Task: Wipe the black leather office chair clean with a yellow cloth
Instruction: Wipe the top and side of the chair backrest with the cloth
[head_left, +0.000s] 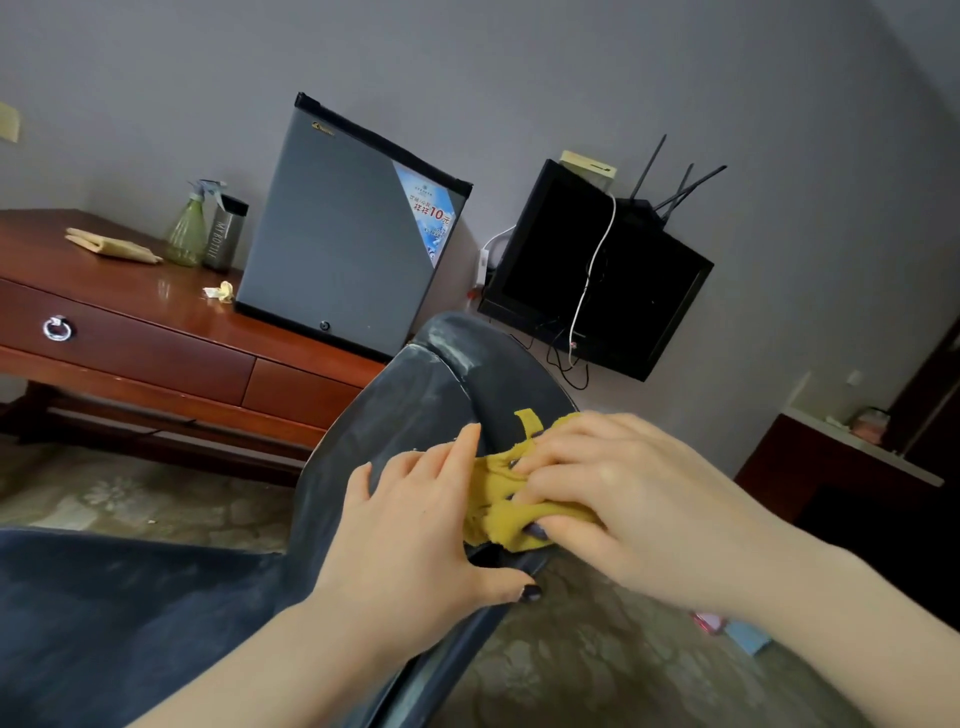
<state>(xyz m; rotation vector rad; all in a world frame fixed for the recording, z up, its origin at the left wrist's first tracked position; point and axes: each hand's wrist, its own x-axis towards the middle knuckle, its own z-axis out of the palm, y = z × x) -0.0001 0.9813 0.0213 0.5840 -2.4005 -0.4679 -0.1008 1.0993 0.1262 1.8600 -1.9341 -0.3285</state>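
The black leather office chair (395, 426) fills the lower middle of the tilted view, its worn, grey-streaked backrest rising from the bottom left toward the centre, above a patterned carpet (597, 665). Behind it to the left stands a reddish-brown wooden counter (130, 291) with drawers, and on its right end sits a grey box-shaped mini fridge (343, 228) with a blue sticker in one corner. To the right of the fridge a black flat screen (582, 265) hangs on the grey wall, with a white cable draped over it and a black router with antennas (670, 192) above. The left hand (415, 525) lies flat on the chair's back, fingers spread and gripping nothing, thumb curled over the edge. The right hand (602, 493) presses down on the crumpled yellow cloth (498, 504), its fingers bent and pinching the fabric against the leather just beside the left hand. On the counter stand a green transparent spray bottle (189, 228) and, touching it, a grey metal bottle (226, 234), with a folded pale yellow cloth (111, 245) lying to their left.
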